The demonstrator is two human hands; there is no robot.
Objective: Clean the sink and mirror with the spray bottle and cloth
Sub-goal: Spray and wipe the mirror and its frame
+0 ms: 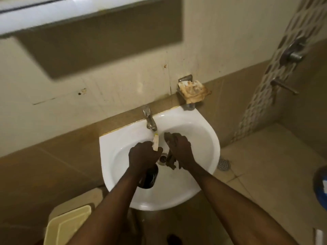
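Your left hand point(143, 153) reached forward over the sink point(210, 149), fingers curled round the one spray bottle point(148, 175). The bottle's long axis ran away from you, its dark body near your wrist and its pale nozzle pointing at the single tap point(150, 119), tip just below the spout. Your right hand point(179, 147) stretched out beside it over the basin, fingers bunched round the one dark cloth point(171, 160), which hung down close to the drain point(163, 158).

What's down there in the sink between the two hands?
In the head view, the drain sits in the sink between the left hand holding the spray bottle and the right hand gripping the cloth.
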